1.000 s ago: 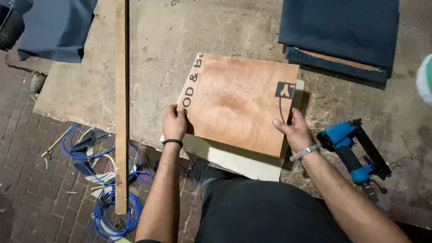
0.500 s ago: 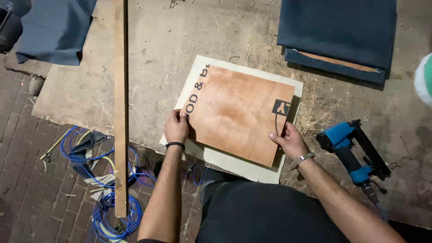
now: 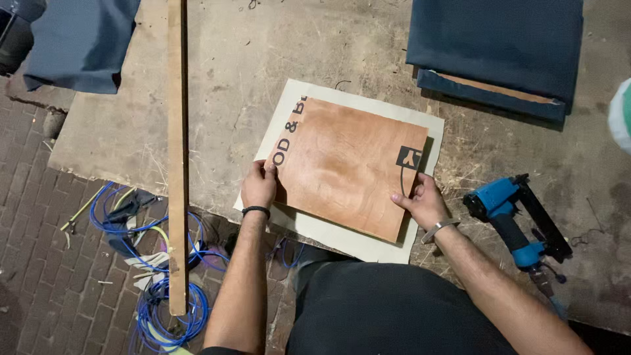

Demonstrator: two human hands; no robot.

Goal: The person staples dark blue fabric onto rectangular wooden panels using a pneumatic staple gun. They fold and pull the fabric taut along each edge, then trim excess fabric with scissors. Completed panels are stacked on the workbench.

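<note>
Plywood board (image 3: 345, 167) lies on a pale sheet (image 3: 358, 240) at the worktop's (image 3: 263, 52) near edge. The left hand (image 3: 258, 185) pinches its left edge; the right hand (image 3: 422, 199) presses its right edge, fingers close together. A blue nail gun (image 3: 513, 220) lies near the right hand.

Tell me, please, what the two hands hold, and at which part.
Both hold the square brown plywood board lying on a pale foam sheet: left hand at its left edge, right hand at its right edge near the lower corner.
</note>
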